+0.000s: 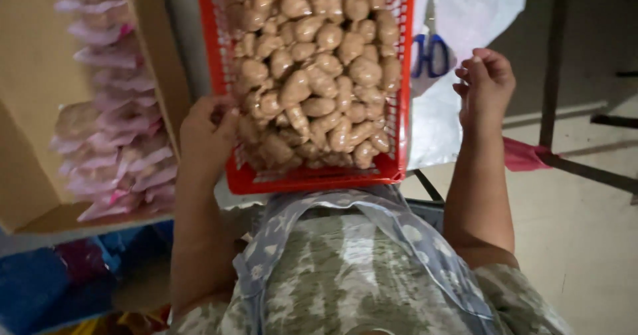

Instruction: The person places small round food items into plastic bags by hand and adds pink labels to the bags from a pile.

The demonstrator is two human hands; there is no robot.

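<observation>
A red plastic basket (219, 62) full of small tan, peanut-shaped snacks (312, 76) sits in front of me at chest height. My left hand (205, 132) grips the basket's near left corner, fingers curled over the rim. My right hand (486, 86) is raised to the right of the basket, fingers curled in; it seems to pinch the edge of a white plastic bag (465, 16), but I cannot tell for sure.
A cardboard box (40, 109) on the left holds several sealed pink-edged packets of snacks (116, 142). Blue and pink items (46, 282) lie below it. A dark metal table leg (553, 62) stands at the right on a pale floor (585, 228).
</observation>
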